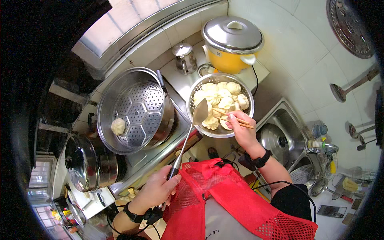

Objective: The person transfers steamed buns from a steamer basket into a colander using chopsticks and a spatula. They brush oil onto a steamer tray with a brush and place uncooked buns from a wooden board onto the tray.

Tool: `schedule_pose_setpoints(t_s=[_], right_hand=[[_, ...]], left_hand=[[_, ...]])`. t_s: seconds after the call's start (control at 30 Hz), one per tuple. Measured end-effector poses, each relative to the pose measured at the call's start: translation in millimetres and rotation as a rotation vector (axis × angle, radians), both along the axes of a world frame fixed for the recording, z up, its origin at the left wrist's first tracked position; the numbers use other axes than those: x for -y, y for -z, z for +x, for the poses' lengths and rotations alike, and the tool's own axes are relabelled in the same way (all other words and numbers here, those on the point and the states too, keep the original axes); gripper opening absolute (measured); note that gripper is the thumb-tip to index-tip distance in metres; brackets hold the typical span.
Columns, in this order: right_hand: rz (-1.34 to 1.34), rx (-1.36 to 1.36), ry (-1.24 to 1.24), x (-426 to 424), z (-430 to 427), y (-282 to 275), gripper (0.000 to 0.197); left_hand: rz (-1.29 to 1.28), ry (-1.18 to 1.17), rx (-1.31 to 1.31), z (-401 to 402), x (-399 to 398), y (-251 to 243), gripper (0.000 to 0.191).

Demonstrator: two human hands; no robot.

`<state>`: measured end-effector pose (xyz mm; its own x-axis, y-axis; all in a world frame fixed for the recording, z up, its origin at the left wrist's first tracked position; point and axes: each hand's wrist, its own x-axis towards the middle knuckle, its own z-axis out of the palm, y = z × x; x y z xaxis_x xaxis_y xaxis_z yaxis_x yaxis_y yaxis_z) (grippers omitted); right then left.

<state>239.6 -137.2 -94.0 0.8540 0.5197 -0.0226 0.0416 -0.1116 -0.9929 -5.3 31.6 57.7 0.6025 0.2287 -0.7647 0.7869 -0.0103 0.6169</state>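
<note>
My right hand [242, 127] holds a pair of wooden chopsticks [246, 123], their tips among the steamed buns [225, 95] heaped in a perforated metal colander [249, 111]. In my left hand [159, 187] is the dark handle of a metal spatula [183, 147]. Its blade reaches over the colander's left rim, close to the buns. Left of the colander stands a large steamer pot [166, 123] with a perforated steaming tray [137, 112] inside. One single bun [118, 126] sits on the tray's left side. The blade hides some of the buns.
A lidded pot [87, 165] stands left of the steamer. Behind the colander are a yellow electric cooker [228, 60] with a cord and a small metal kettle [184, 58]. At right is a sink [285, 109] holding a large lid [271, 144]. Ladles [340, 91] hang on the wall.
</note>
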Motion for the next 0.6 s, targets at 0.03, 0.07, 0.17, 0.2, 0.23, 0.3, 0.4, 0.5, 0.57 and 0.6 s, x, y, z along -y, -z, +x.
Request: schedule_pose_setpoints(t_s=[0.03,0.07,0.17,0.2,0.23,0.3,0.4,0.5,0.57,0.6], right_hand=[[-0.001,0.005,-0.01,1,0,-3,0.017],[-0.037,0.064,-0.001,3,1,-7,0.017],[-0.061,0.161,-0.03,-1,3,-11,0.017],[-0.071,0.206,-0.05,-2,5,-14,0.016],[-0.078,0.249,-0.073,-6,4,-19,0.016],[0.036,0.216,-0.026,-18,-4,-36,0.013],[0.001,0.279,-0.246,-28,-7,-54,0.014],[0.108,0.296,-0.195,-45,-9,-78,0.012],[0.306,0.278,-0.235,-66,-21,-116,0.012],[0.261,0.369,-0.379,-80,-22,-135,0.01]], left_hand=[[-0.001,-0.01,0.005,-3,-2,-2,0.025],[0.01,-0.008,-0.019,-7,-4,-4,0.026],[-0.035,-0.116,-0.034,-27,-6,-25,0.028],[-0.098,-0.197,-0.021,-34,-7,-34,0.029],[-0.091,-0.212,-0.021,-42,-10,-44,0.029],[-0.272,-0.366,0.009,-63,-16,-63,0.032],[-0.29,-0.556,0.209,-104,-17,-75,0.04],[-0.186,-0.729,0.362,-133,-15,-82,0.047],[-0.118,-0.837,0.439,-148,-16,-83,0.048],[-0.093,-0.922,0.493,-159,-14,-79,0.048]])
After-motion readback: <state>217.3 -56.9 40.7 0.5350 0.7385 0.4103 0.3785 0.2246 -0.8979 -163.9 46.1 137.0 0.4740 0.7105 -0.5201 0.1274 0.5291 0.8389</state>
